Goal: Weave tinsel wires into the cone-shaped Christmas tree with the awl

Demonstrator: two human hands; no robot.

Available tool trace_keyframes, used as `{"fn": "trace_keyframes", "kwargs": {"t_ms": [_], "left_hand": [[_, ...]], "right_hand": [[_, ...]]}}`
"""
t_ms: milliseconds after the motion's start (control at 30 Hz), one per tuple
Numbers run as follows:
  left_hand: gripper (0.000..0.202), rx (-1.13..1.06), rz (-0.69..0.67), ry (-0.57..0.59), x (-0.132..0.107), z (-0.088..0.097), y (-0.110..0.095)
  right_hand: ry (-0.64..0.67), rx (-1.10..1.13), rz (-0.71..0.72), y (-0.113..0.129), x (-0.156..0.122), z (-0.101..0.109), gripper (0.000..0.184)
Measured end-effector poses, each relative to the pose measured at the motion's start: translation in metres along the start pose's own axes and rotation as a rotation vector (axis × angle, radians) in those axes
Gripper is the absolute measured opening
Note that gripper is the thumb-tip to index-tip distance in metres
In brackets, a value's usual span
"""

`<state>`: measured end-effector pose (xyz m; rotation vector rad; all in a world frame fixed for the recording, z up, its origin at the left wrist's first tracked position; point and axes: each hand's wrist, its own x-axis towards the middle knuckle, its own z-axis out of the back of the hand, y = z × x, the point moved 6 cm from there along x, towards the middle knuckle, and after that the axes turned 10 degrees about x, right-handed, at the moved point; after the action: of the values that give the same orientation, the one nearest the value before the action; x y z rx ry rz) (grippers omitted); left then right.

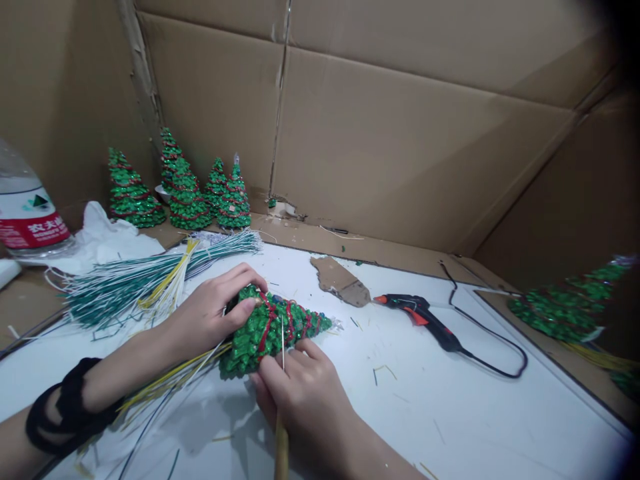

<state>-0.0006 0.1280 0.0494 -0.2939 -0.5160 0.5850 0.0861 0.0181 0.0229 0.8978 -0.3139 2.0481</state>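
A small green Christmas tree [250,337] with red garlands lies on its side above the white board, its clear tip pointing right. My left hand [220,303] is closed around its upper side near the base, thumb on the branches. In my right hand [305,387] is an awl [282,440] with a wooden handle and a thin metal point, held upright against the tree's near side. Yellow and white wires [173,379] trail out from the tree's base to the lower left.
A glue gun [420,317] lies on the right, its nozzle by a torn cardboard piece [340,280]. Bundled green and white wires [115,283] lie left. Several finished trees [187,197] stand at the back; another tree [565,307] lies far right. A large bottle [30,213] stands left.
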Motion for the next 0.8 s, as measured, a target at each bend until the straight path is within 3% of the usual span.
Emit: {"fn": "trace_keyframes", "kwargs": {"t_ms": [233, 433, 800], "left_hand": [[0.033, -0.028, 0.006, 0.004, 0.001, 0.000, -0.001], [0.030, -0.021, 0.009, 0.012, -0.002, -0.001, -0.002], [0.027, -0.027, 0.043, -0.007, -0.004, -0.003, -0.004]], "right_hand": [[-0.267, 0.159, 0.003, -0.011, 0.006, 0.036, 0.030], [-0.252, 0.210, -0.159, -0.034, 0.005, 0.032, 0.008], [-0.242, 0.249, -0.251, -0.041, 0.003, 0.026, 0.005]]}}
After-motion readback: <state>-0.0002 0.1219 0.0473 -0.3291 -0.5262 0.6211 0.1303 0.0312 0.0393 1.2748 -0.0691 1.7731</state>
